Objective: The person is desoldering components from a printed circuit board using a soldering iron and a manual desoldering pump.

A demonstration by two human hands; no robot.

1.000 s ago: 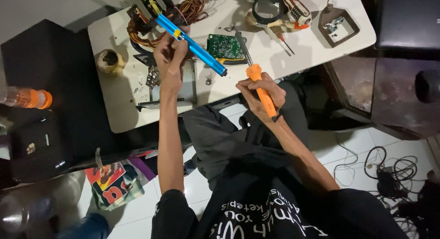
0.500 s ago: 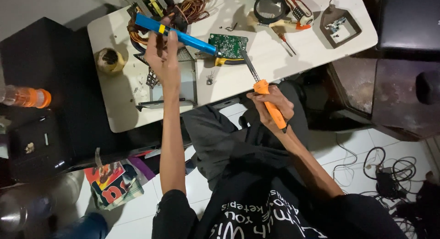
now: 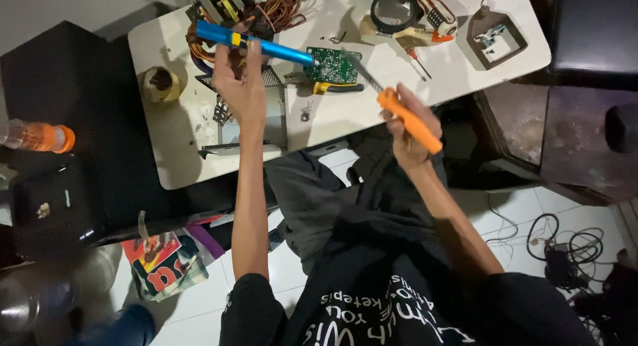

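Bright overhead light, blurry bottom-left corner.

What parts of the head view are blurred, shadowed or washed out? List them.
Head view: the white table is brightly lit; the bottle and lower left corner are soft and blurred; the left hand and right hand look reasonably sharp; the cabinet is dark.

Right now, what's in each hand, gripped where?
Left hand: blue soldering tool, gripped mid-barrel. Right hand: orange-handled tool, gripped on its handle.
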